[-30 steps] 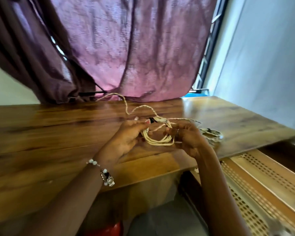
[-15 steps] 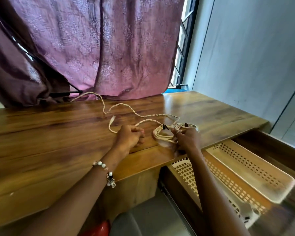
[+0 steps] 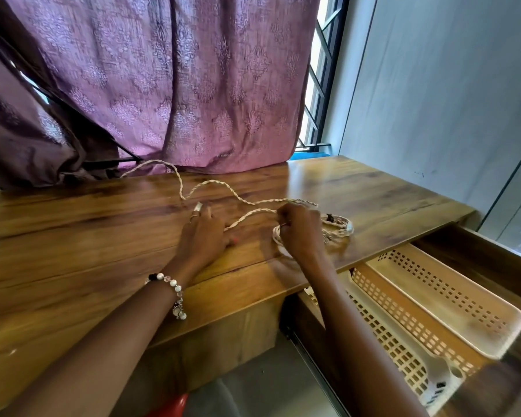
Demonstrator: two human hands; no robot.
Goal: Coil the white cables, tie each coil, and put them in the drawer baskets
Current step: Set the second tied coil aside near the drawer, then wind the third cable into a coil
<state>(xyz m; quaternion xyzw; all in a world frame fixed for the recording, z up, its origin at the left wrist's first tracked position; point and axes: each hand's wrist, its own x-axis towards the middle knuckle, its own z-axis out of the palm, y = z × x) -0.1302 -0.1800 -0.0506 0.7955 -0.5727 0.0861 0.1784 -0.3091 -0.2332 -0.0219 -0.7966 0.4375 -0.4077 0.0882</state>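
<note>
text: none legible | labels: none | brands: none | numbers: none

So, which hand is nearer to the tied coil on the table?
Right. The right hand sits directly beside the tied coil, pinching the loose cable; the left hand lies farther left.

Bare forearms, a beaded bracelet with white and dark beads on the left wrist, finger rings

Both forearms reach up from the lower frame toward centre. Left hand palm down, fingers spread and fairly straight, a beaded bracelet at its wrist. Right hand just right of it, knuckles up, fingers curled in a pinch.
</note>
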